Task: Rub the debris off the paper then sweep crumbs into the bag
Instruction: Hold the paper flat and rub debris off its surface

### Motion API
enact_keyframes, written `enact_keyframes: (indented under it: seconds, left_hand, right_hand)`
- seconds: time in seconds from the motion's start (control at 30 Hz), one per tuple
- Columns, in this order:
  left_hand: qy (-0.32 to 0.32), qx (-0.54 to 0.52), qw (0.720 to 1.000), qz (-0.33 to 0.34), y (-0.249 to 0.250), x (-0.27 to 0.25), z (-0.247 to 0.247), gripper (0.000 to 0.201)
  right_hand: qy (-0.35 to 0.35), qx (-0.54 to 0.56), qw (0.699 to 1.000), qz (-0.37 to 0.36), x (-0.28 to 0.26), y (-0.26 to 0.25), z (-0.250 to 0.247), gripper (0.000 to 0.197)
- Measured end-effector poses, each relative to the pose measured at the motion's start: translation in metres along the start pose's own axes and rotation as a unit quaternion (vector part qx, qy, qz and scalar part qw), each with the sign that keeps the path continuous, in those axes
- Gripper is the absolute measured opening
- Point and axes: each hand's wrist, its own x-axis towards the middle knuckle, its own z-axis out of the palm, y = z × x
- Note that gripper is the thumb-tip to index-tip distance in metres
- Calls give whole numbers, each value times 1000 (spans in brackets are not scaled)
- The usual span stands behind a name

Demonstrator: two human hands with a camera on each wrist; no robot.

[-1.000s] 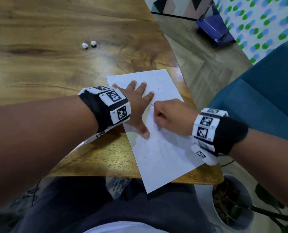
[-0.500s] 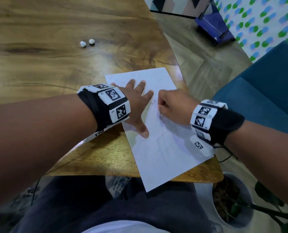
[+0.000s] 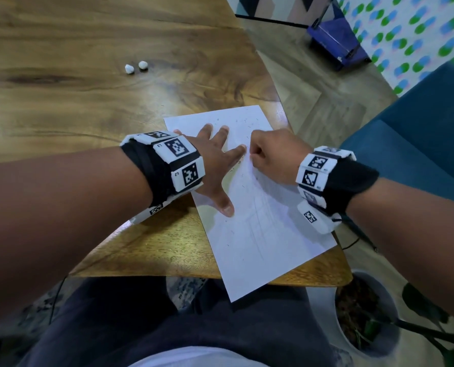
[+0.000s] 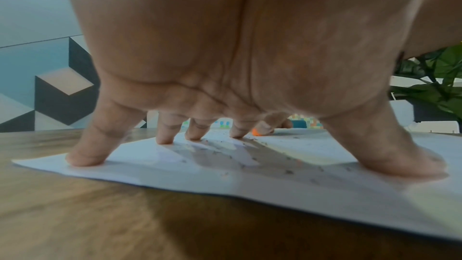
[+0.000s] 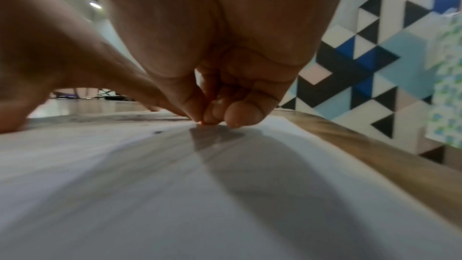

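Observation:
A white sheet of paper (image 3: pixel 257 229) lies at the table's near right corner, its near end hanging over the edge. Small dark crumbs (image 3: pixel 244 120) speckle it, also seen as crumbs (image 4: pixel 288 171) under my palm. My left hand (image 3: pixel 215 165) presses flat on the sheet's left side, fingers (image 4: pixel 85 157) spread. My right hand (image 3: pixel 271 154) is curled beside the left index finger, pinching a small orange eraser (image 5: pixel 203 123) whose tip touches the paper (image 5: pixel 175 185). The orange eraser (image 4: pixel 255 132) shows beyond my left fingers. No bag is in view.
Two small white lumps (image 3: pixel 136 67) lie further back on the wooden table (image 3: pixel 88 102). A blue chair (image 3: pixel 419 133) stands to the right, a potted plant (image 3: pixel 366 313) below the table corner, and a purple box (image 3: pixel 334 41) on the floor beyond.
My right hand has slid away from me along the sheet, from its middle to beside the left index fingertip. The left hand has stayed pressed on the paper.

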Motion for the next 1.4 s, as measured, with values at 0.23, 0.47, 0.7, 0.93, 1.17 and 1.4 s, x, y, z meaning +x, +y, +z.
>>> enact_keyframes:
  seconds: [0.23, 0.47, 0.7, 0.93, 1.17, 1.4]
  left_hand:
    - [-3, 6, 1000, -3, 2, -2, -3, 144]
    - [1, 0, 1000, -3, 0, 1, 1, 144]
    - [-4, 0, 1000, -4, 1, -1, 0, 145]
    - [2, 1, 1000, 2, 0, -1, 1, 145]
    - [5, 0, 1000, -3, 1, -3, 0, 148]
    - [-5, -9, 1000, -1, 1, -2, 0, 146]
  right_hand:
    - [-121, 21, 982, -143, -47, -16, 6, 9]
    - [1, 42, 999, 8, -3, 3, 1, 6]
    - [-99, 23, 986, -129, -52, -22, 11, 8]
    - [16, 41, 999, 0, 1, 0, 4, 8]
    - [41, 42, 996, 65, 27, 14, -1, 7]
    - [-37, 46, 998, -24, -14, 1, 9, 6]
